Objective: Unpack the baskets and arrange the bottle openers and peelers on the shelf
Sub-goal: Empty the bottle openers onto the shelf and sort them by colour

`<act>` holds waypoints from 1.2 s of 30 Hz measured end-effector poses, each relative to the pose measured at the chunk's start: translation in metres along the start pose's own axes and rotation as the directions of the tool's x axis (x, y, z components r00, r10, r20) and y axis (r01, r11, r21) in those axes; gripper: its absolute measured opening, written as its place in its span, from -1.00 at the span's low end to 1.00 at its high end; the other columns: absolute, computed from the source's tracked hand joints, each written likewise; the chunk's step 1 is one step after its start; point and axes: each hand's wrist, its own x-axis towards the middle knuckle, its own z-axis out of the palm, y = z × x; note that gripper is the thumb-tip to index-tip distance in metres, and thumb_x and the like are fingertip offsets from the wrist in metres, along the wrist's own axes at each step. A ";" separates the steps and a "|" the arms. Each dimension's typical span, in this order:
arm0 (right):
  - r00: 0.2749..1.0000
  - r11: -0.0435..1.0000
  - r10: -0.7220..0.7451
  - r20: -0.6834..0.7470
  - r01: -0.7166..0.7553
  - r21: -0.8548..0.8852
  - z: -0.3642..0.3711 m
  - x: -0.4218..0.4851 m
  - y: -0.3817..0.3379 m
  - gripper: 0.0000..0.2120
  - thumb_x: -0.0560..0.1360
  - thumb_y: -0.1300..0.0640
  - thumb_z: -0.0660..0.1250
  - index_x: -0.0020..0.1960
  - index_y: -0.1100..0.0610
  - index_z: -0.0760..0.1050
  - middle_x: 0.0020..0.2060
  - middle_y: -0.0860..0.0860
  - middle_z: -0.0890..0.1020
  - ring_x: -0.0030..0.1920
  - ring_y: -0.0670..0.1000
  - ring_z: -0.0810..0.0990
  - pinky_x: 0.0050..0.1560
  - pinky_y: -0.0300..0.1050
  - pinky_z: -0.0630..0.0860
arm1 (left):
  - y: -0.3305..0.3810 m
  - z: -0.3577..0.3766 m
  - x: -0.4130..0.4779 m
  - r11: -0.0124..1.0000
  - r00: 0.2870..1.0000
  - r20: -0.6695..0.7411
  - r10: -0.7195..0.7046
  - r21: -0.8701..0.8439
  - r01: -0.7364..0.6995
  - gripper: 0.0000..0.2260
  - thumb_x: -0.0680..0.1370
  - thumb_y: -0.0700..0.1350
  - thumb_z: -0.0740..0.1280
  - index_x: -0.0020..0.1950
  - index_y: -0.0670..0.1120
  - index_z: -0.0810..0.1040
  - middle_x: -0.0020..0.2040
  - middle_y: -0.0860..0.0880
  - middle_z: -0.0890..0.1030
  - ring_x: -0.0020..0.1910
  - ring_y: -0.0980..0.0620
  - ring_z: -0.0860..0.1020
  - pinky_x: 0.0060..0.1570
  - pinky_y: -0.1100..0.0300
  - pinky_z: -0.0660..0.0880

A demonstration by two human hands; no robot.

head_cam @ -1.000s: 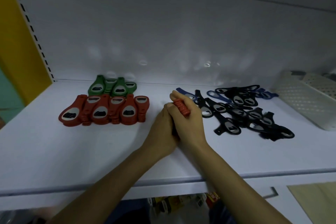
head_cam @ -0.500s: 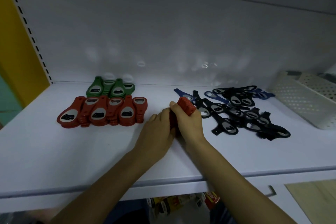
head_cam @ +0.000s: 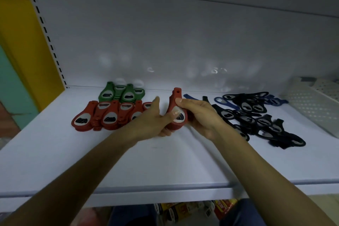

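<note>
I record, far left on the white metal shelf (head_cam: 128, 161), a row of red teardrop-shaped plastic bottle openers (head_cam: 110, 115) with oval metal plates. A cluster of green openers (head_cam: 121, 93) lies behind it. At centre, the left hand (head_cam: 152, 123) grips the broad end of a stack of red openers (head_cam: 177, 113), thumb on the metal plate and forefinger straight. The right hand (head_cam: 200, 115) pinches the stack's neck. To the right I see a loose heap of black and blue openers (head_cam: 256, 115), and far right a white perforated plastic basket (head_cam: 311, 104).
</note>
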 end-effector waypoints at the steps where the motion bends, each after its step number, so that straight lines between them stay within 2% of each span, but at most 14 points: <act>1: 0.999 0.998 0.044 -0.014 -0.043 0.044 0.001 0.003 0.000 -0.84 0.44 0.19 0.44 -0.07 0.29 0.62 -0.19 0.17 0.70 -0.22 0.07 0.69 -0.25 -0.14 0.61 | 0.001 -0.006 0.001 1.000 1.000 0.002 -0.012 0.023 0.012 -0.25 0.53 0.15 0.26 0.56 -0.04 -0.10 -0.16 -0.03 0.66 -0.25 -0.02 0.67 -0.19 0.12 0.60; 4: 0.984 0.985 0.146 -0.104 -0.135 0.109 0.004 0.015 0.002 -0.82 0.41 0.18 0.47 -0.05 0.24 0.58 -0.25 0.12 0.71 -0.29 0.02 0.70 -0.34 -0.15 0.60 | -0.004 -0.028 0.001 0.996 0.983 -0.171 0.070 0.060 -0.061 -0.60 0.60 -0.01 0.23 0.42 -0.10 0.36 -0.26 -0.11 0.65 -0.32 -0.12 0.62 -0.17 -0.02 0.60; 6: 0.969 0.984 0.177 -0.175 -0.172 0.040 0.007 0.026 0.004 -0.69 0.39 0.19 0.50 0.03 0.28 0.48 -0.25 0.12 0.69 -0.32 0.01 0.69 -0.35 -0.13 0.60 | -0.008 -0.044 0.002 0.891 0.914 -0.278 0.295 0.427 -0.157 -0.74 0.63 -0.12 0.17 0.28 -0.07 0.51 -0.17 -0.07 0.66 -0.24 -0.02 0.60 -0.06 0.04 0.56; 7: 0.963 0.981 0.182 -0.201 -0.191 -0.024 0.010 0.031 0.005 -0.67 0.38 0.19 0.51 0.01 0.30 0.45 -0.23 0.13 0.68 -0.33 0.01 0.68 -0.35 -0.12 0.61 | -0.010 -0.051 0.004 0.753 0.877 -0.258 0.406 0.638 -0.161 -0.74 0.63 -0.13 0.15 0.26 -0.05 0.54 -0.07 -0.06 0.67 -0.12 -0.01 0.60 0.02 0.06 0.52; 9: 0.955 0.964 0.194 -0.222 -0.228 -0.137 0.019 0.040 0.006 -0.67 0.38 0.17 0.52 -0.02 0.32 0.46 -0.16 0.18 0.66 -0.31 0.02 0.66 -0.33 -0.13 0.62 | -0.012 -0.060 0.011 0.541 0.869 -0.141 0.473 0.825 -0.161 -0.73 0.63 -0.12 0.14 0.24 -0.01 0.56 0.06 -0.05 0.64 0.02 -0.03 0.57 0.10 0.07 0.48; 12: 0.951 0.939 0.177 -0.254 -0.240 -0.245 0.031 0.053 0.009 -0.61 0.37 0.10 0.53 0.03 0.32 0.50 -0.09 0.21 0.66 -0.30 0.02 0.65 -0.43 -0.20 0.58 | -0.016 -0.060 0.023 0.338 0.926 0.039 0.377 0.925 -0.176 -0.72 0.63 -0.01 0.10 0.18 0.07 0.58 0.04 -0.03 0.62 0.02 -0.01 0.54 0.10 0.06 0.45; 15: 0.956 0.831 0.077 -0.284 -0.219 -0.510 0.037 0.060 0.010 -0.66 0.38 -0.04 0.50 -0.16 0.22 0.49 -0.25 0.11 0.62 -0.34 -0.01 0.58 -0.48 -0.23 0.46 | -0.021 -0.060 0.032 0.168 0.927 0.096 0.362 0.972 -0.166 -0.70 0.62 0.07 0.07 0.20 0.13 0.56 0.02 -0.01 0.60 0.03 0.00 0.52 0.09 0.09 0.41; 18: 0.967 0.687 -0.018 -0.253 -0.172 -0.706 0.042 0.061 0.014 -0.58 0.42 -0.11 0.42 -0.40 0.13 0.35 -0.45 0.01 0.48 -0.42 -0.04 0.45 -0.44 -0.20 0.31 | -0.024 -0.061 0.034 0.125 0.923 0.093 0.374 0.981 -0.150 -0.69 0.62 0.09 0.05 0.21 0.14 0.54 0.03 0.00 0.60 0.02 0.00 0.52 0.10 0.10 0.41; 22: 0.965 0.676 -0.035 -0.261 -0.169 -0.717 0.041 0.059 0.017 -0.55 0.44 -0.09 0.39 -0.45 0.12 0.29 -0.52 -0.02 0.40 -0.46 -0.04 0.40 -0.42 -0.18 0.28 | -0.025 -0.061 0.036 0.128 0.922 0.092 0.376 0.980 -0.150 -0.68 0.62 0.09 0.05 0.23 0.17 0.53 0.05 0.02 0.61 0.04 0.01 0.52 0.10 0.10 0.42; 24: 0.966 0.705 -0.020 -0.258 -0.169 -0.689 0.040 0.058 0.016 -0.59 0.45 -0.06 0.39 -0.42 0.15 0.34 -0.46 0.04 0.48 -0.40 0.00 0.46 -0.34 -0.16 0.37 | -0.026 -0.061 0.036 0.140 0.921 0.091 0.379 0.978 -0.154 -0.68 0.62 0.09 0.05 0.22 0.16 0.54 0.04 0.02 0.61 0.04 0.01 0.52 0.10 0.11 0.41; 27: 0.965 0.744 0.013 -0.260 -0.183 -0.643 0.039 0.055 0.012 -0.68 0.48 -0.01 0.37 -0.19 0.28 0.53 -0.21 0.19 0.65 -0.21 0.15 0.63 -0.10 0.00 0.60 | -0.027 -0.062 0.036 0.180 0.919 0.097 0.382 0.968 -0.177 -0.69 0.62 0.08 0.08 0.21 0.14 0.56 0.03 0.01 0.62 0.03 0.00 0.52 0.12 0.09 0.40; 29: 0.967 0.743 0.032 -0.253 -0.193 -0.642 0.036 0.051 0.011 -0.68 0.50 0.02 0.34 -0.16 0.31 0.56 -0.26 0.21 0.66 -0.32 0.16 0.63 -0.19 -0.02 0.61 | -0.027 -0.063 0.036 0.190 0.921 0.100 0.377 0.965 -0.182 -0.70 0.62 0.08 0.08 0.20 0.13 0.57 0.01 0.01 0.62 0.02 0.00 0.52 0.12 0.08 0.41; 31: 0.969 0.719 0.017 -0.246 -0.183 -0.671 0.035 0.048 0.012 -0.67 0.52 0.04 0.30 -0.31 0.25 0.51 -0.39 0.17 0.62 -0.47 0.12 0.57 -0.36 -0.12 0.54 | -0.027 -0.063 0.037 0.181 0.918 0.100 0.383 0.967 -0.181 -0.70 0.62 0.08 0.08 0.17 0.11 0.58 0.00 0.01 0.62 0.01 0.00 0.52 0.10 0.09 0.41; 36: 0.966 0.692 0.001 -0.258 -0.187 -0.697 0.040 0.046 0.014 -0.68 0.51 0.04 0.25 -0.33 0.22 0.45 -0.42 0.17 0.62 -0.49 0.11 0.57 -0.34 -0.16 0.52 | -0.023 -0.062 0.037 0.182 0.922 0.108 0.371 0.966 -0.186 -0.70 0.62 0.07 0.09 0.18 0.11 0.58 -0.01 0.02 0.63 0.00 0.01 0.53 0.06 0.10 0.43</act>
